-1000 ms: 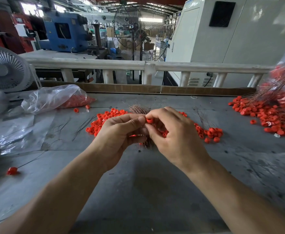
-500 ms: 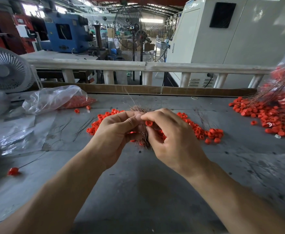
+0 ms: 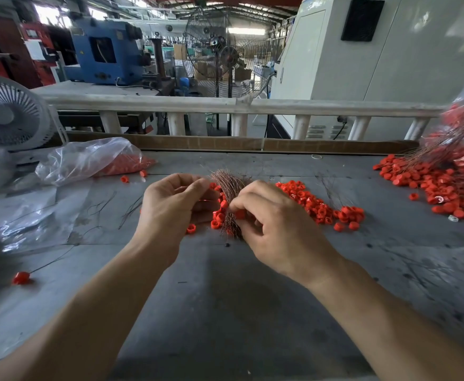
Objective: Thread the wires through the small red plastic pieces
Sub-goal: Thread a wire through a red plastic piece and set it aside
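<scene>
Pinching a red plastic piece (image 3: 240, 213) in your right hand (image 3: 281, 229), you grip the copper wire bundle (image 3: 229, 199) too. Your left hand (image 3: 170, 207) pinches a single wire above the bench (image 3: 225, 298).

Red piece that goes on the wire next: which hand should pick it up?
Probably the right hand. Its fingertips already pinch a red piece beside the wire bundle, with the loose pile close behind it. The left hand seems to pinch something thin, perhaps a wire.

Glossy red plastic pieces (image 3: 318, 204), coppery metal wires (image 3: 229, 185) — on a matt, scuffed grey table (image 3: 225, 298).
</scene>
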Demonstrator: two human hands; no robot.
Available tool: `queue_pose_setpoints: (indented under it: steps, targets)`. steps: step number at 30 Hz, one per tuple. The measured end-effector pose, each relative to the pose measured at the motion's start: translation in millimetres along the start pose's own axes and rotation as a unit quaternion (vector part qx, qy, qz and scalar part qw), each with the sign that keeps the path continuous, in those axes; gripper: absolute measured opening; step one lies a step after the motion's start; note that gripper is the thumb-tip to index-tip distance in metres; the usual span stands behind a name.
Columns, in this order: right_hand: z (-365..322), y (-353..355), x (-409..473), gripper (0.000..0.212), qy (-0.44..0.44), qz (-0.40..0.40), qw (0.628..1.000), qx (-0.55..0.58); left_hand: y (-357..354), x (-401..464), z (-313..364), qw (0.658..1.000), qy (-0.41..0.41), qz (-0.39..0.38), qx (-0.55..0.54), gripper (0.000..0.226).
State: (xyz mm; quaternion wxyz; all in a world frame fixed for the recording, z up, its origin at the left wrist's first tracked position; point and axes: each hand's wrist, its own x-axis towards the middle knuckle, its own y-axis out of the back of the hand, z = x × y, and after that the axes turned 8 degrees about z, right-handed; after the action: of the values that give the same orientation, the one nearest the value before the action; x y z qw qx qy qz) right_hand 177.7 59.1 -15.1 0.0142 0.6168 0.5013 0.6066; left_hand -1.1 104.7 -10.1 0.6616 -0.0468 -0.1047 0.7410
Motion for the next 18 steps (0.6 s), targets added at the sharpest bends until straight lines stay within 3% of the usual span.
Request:
queue_pose_setpoints:
  steps: [18]
  targets:
    - [-0.4, 0.6, -1.7, 0.016, -0.009, -0.050, 0.999, -0.007, 7.8, 5.4, 1.5, 0.998, -0.005, 0.067, 0.011, 0.007]
